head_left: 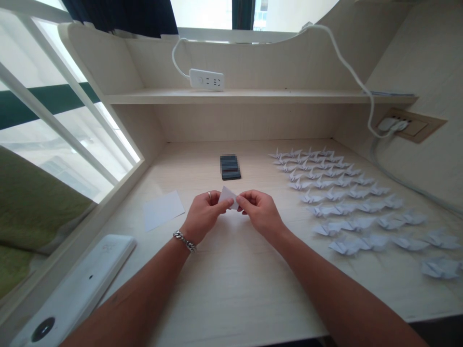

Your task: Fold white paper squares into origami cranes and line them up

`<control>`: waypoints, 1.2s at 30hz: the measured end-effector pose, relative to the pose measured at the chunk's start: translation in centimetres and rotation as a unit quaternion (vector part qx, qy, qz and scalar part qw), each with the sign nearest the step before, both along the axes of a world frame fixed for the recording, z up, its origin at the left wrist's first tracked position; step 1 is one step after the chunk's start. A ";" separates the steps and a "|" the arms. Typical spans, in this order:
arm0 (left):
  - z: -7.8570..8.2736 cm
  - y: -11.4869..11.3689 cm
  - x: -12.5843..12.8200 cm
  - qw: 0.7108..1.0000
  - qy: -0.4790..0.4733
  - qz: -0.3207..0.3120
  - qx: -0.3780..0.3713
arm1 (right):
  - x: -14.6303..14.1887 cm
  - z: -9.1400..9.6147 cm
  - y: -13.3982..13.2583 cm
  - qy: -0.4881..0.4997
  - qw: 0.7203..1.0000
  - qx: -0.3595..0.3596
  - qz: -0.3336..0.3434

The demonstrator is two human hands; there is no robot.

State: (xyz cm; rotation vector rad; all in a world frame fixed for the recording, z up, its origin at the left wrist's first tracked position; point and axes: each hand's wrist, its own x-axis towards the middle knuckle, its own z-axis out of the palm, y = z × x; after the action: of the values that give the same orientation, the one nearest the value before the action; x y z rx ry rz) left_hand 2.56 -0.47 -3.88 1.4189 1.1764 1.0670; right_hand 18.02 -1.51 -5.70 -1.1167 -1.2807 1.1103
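A small folded piece of white paper is held up over the middle of the desk, its pointed tip upward. My left hand pinches its left side between thumb and fingers; a ring and a chain bracelet show on this hand and wrist. At the paper's lower right edge, my right hand grips it between thumb and forefinger. Flat white paper sheets lie to the left of my left hand. Rows of folded white paper cranes cover the desk's right side.
A dark phone-like object, partly pixelated, lies beyond my hands. The long white device rests at the left edge. A power strip stands on the shelf; its white cable runs to the wall socket.
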 end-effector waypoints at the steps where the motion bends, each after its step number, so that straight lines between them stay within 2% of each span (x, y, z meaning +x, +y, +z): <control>1: -0.1 0.1 -0.1 1.000 -0.024 0.010 -0.010 | -0.1 -0.1 -0.1 -0.011 1.000 -0.003 0.016; 4: -0.2 0.3 -0.4 0.997 -0.075 0.011 -0.017 | 0.0 0.0 -0.1 -0.037 0.998 -0.009 0.052; 9: 0.1 -0.2 -0.4 0.996 0.014 -0.041 0.074 | 0.7 0.5 -0.1 -0.024 0.998 0.049 0.015; 12: 0.4 -0.5 -0.5 0.988 0.058 -0.003 0.141 | 0.9 0.7 -0.3 -0.030 0.995 0.093 -0.004; 15: 0.6 -0.7 -0.7 0.979 0.063 0.035 0.189 | 0.8 0.7 -0.6 -0.018 0.992 0.126 -0.018; 20: 0.5 -0.6 -1.0 0.973 0.040 0.032 0.225 | 0.8 0.9 -0.9 -0.027 0.983 0.182 -0.017; 23: 0.4 -0.5 -1.1 0.976 0.019 0.016 0.216 | 0.8 1.1 -1.1 -0.043 0.981 0.188 -0.012; 26: 0.5 -0.5 -1.1 0.984 0.008 -0.006 0.178 | 0.7 1.2 -1.1 -0.048 0.985 0.164 -0.004; 31: 0.8 -0.4 -0.9 0.996 -0.033 -0.041 0.078 | 0.8 1.2 -0.8 0.008 0.997 0.076 0.025; 36: 1.1 -0.4 -0.8 0.996 -0.057 -0.036 0.050 | 0.9 1.2 -0.4 0.070 0.996 -0.006 0.054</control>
State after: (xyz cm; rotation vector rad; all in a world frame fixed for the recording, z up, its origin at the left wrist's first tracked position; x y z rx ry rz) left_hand 1.76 -0.83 -2.77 1.4464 0.9936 1.1540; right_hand 18.89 -1.87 -4.50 -0.9697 -1.2370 1.2556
